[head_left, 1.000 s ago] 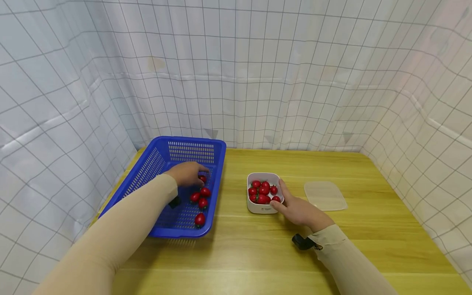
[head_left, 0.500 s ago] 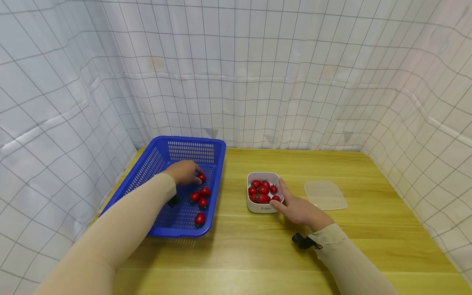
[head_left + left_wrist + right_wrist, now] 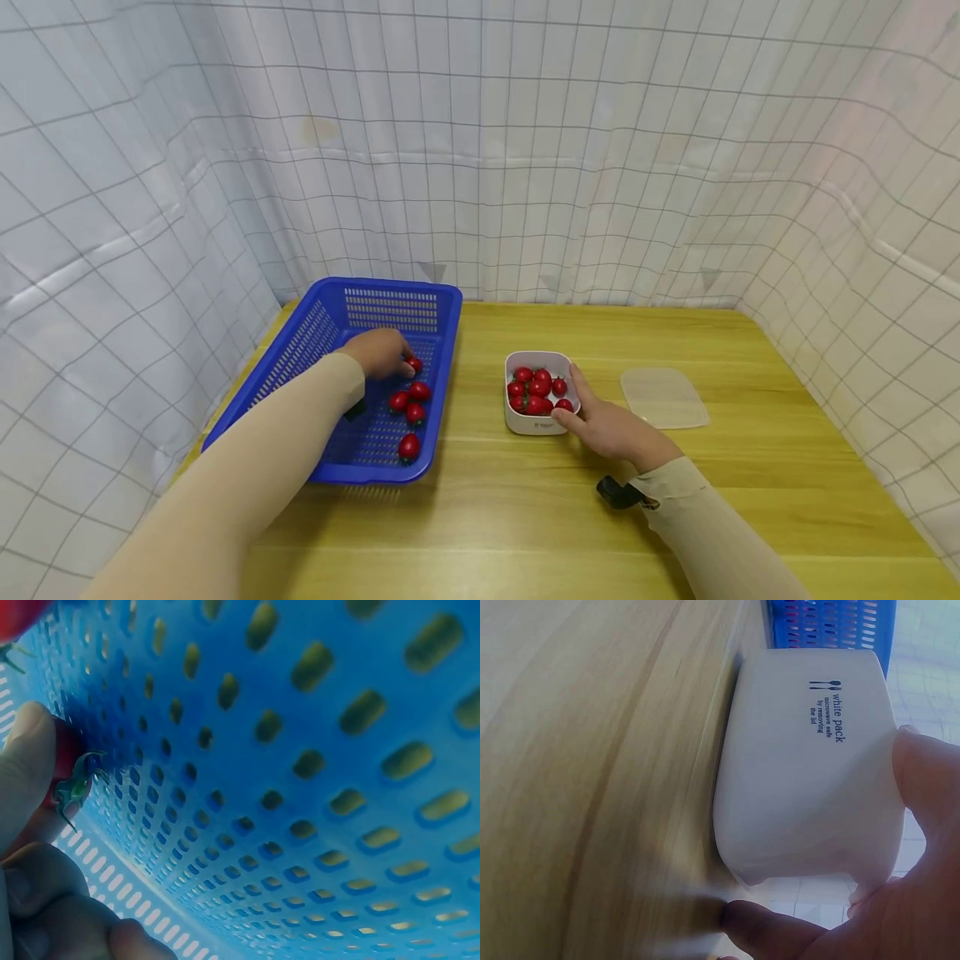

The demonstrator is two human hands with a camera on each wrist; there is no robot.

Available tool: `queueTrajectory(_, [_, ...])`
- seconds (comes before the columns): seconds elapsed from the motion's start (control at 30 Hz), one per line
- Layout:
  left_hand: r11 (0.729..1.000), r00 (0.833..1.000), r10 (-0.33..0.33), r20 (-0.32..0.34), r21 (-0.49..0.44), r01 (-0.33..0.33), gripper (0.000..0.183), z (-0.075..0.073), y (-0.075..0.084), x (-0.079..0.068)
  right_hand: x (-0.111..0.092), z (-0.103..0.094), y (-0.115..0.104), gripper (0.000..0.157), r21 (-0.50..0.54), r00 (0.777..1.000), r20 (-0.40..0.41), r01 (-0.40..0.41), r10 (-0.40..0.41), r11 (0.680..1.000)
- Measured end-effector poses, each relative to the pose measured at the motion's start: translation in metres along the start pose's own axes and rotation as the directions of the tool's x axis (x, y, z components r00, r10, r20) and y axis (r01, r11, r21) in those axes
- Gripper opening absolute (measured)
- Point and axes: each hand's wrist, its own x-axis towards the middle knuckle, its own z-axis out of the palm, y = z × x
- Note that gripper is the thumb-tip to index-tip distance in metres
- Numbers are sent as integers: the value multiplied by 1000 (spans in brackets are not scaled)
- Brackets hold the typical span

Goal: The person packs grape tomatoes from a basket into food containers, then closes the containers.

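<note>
Inside the blue plastic basket [image 3: 422, 467], my left hand [image 3: 378, 353] has thumb and fingers around a small red tomato [image 3: 414, 365]. The left wrist view shows the thumb [image 3: 28, 761] against that tomato [image 3: 69, 754], its green stem end facing out. Several more tomatoes [image 3: 408, 447] lie nearer the basket's front right. With thumb at the rim and fingers along the right side, my right hand [image 3: 611, 427] holds a white food container [image 3: 534, 426]. Several red tomatoes [image 3: 538, 389] fill much of it. The right wrist view shows the container's printed wall [image 3: 802, 765] standing on the table.
A translucent flat lid [image 3: 663, 398] lies on the wooden table [image 3: 480, 517] right of the container. White grid-patterned curtains [image 3: 517, 167] enclose the table at the back and both sides.
My left fingers, spread over the tomato a second ago, have closed in around it. The right hand and the container keep their place.
</note>
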Motion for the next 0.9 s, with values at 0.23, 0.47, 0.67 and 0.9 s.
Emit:
queueTrajectory(0.23, [1000,1000,-15,9,-8,15,27,1,2,1,0,0,1,101,9,1000,8,0,0,1000])
queueTrajectory(0.47, [1000,1000,-16,7,-12,16,26,1,3,-2,-1,0,1,100,10,1000,6,4,-4,1000])
queueTrajectory(0.67, [1000,1000,-10,4,-8,10,28,-2,7,-6,-1,0,1,101,4,1000,8,1,-1,1000])
queueTrajectory(0.9, [1000,1000,-17,-1,-14,17,28,-1,6,-6,0,0,0,100,2,1000,6,6,-6,1000])
